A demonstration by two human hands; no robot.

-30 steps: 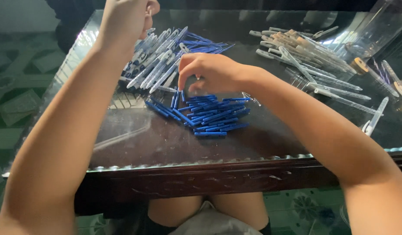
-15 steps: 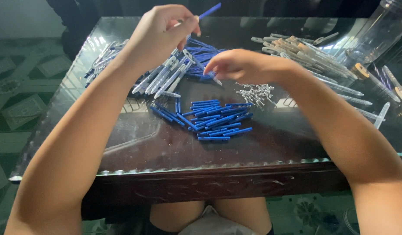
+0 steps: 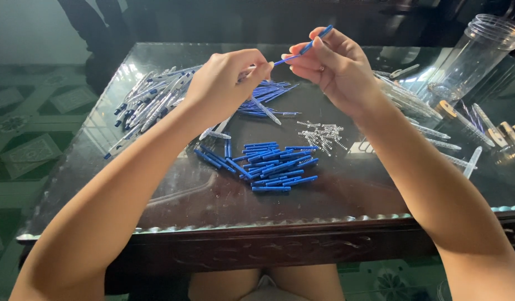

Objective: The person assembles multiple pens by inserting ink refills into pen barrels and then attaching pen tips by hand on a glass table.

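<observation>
Both hands are raised above the glass table (image 3: 346,195). My right hand (image 3: 332,67) pinches the upper end of a thin blue pen part (image 3: 306,48) that slants down to the left. My left hand (image 3: 227,81) has its fingers closed at the lower tip of the same part. Whether it holds a second small piece there is hidden. Below the hands lie a heap of short blue pieces (image 3: 268,166), a small cluster of metal springs (image 3: 321,136) and a fan of thin blue refills (image 3: 271,92).
A pile of clear and blue pens (image 3: 149,103) lies at the left of the table. Clear barrels (image 3: 421,114) spread along the right, beside an open clear plastic jar (image 3: 477,50). The table's dark wooden front edge (image 3: 279,237) runs just above my knees.
My left hand came down and right with the blue part. My right hand rose from the table and now meets it, holding the part's upper end.
</observation>
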